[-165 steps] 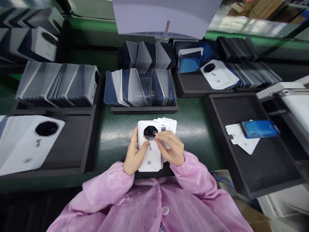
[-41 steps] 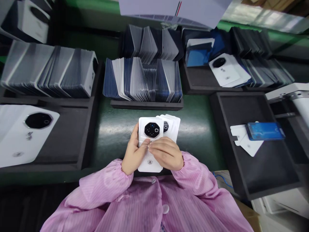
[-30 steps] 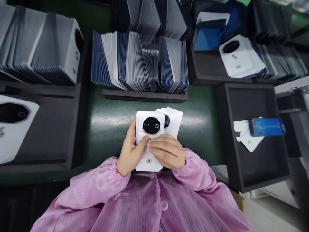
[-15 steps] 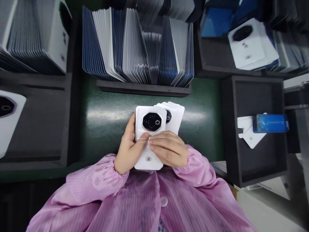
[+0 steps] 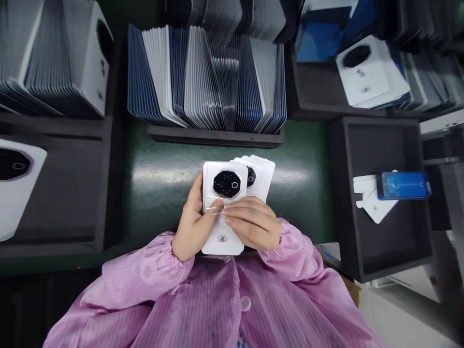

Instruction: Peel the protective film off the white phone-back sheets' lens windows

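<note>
A white phone back cover [image 5: 225, 244] with a black octagonal camera area faces up, upright between my hands. My left hand [image 5: 194, 222] is closed on its left edge, thumb lying across the front. My right hand [image 5: 255, 222] is closed over its right side, fingertips together near the left thumb; its own thumb is hidden. Behind it, several more white covers [image 5: 263, 176] fan out to the right, their lower parts hidden by that hand. Thin shiny streaks, like clear film, show beside the left thumb.
A rack [image 5: 213, 137] of upright blue and white panels stands ahead on the green table [image 5: 300, 193]. A dark tray [image 5: 389, 246] at right holds a blue-screened phone [image 5: 404, 185] and white pieces [image 5: 377, 208]. More panels [image 5: 47, 63] and another tray [image 5: 68, 193] are at left.
My view has shifted slightly, so the racks and trays appear a little lower. My hands and the covers stay in nearly the same pose.
</note>
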`<state>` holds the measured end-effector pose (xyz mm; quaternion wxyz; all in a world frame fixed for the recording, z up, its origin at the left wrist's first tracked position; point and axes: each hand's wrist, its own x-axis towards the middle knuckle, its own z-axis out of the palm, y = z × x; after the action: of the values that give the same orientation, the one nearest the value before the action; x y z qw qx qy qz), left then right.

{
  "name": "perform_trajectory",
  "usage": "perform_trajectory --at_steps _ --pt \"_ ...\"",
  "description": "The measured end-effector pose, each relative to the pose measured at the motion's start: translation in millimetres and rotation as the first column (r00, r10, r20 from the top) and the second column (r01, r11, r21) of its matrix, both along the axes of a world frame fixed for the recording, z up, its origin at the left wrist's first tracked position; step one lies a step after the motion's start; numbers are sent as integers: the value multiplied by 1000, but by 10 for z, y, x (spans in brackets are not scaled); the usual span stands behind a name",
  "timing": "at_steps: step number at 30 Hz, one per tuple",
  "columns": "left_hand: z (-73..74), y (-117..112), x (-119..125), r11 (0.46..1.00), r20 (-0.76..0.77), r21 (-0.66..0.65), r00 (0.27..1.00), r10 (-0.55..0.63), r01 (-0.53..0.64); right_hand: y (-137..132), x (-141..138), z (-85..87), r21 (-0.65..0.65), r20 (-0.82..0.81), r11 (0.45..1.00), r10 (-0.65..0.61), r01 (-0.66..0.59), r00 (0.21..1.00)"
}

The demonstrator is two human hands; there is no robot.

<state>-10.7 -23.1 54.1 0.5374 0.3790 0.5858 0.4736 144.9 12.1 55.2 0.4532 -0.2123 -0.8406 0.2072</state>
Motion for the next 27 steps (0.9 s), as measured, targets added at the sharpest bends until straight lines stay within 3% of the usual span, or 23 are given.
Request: perform_trajectory --at_steps 9,20,27 --pt "-22 -7 4 1000 42 24 999 -9 8 5 -5 43 29 -1 1000 1 -1 1000" --pt "-49 8 -13 993 -15 120 1000 -15 17 15 -12 69 34 16 999 -8 8 1000" --pt "-34 9 -9 994 -16 105 1000 -10 12 14 -15 67 37 14 999 -7 6 1000"
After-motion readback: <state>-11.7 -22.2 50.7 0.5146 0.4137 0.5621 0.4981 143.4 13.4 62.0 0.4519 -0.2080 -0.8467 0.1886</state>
